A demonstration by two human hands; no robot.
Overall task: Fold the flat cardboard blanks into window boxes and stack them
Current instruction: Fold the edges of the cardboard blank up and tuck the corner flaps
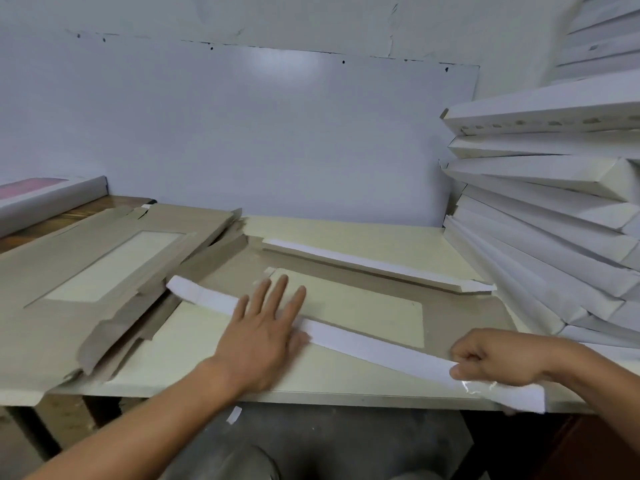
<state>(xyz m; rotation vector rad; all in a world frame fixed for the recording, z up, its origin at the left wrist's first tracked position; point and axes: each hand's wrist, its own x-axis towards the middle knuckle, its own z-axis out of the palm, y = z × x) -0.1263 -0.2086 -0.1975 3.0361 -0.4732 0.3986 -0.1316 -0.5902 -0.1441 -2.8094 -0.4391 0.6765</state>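
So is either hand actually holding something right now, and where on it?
The right hand pinches the long white cardboard flap near its right end. The left hand lies flat on it, fingers straight, pressing, not holding.

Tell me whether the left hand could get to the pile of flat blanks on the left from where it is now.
Probably yes. The left hand lies flat and open on the blank being folded, holding nothing, and the pile of flat blanks sits just beside it on the table, top sheet uncovered, with nothing between them.

no readable text, labels or numbers anywhere
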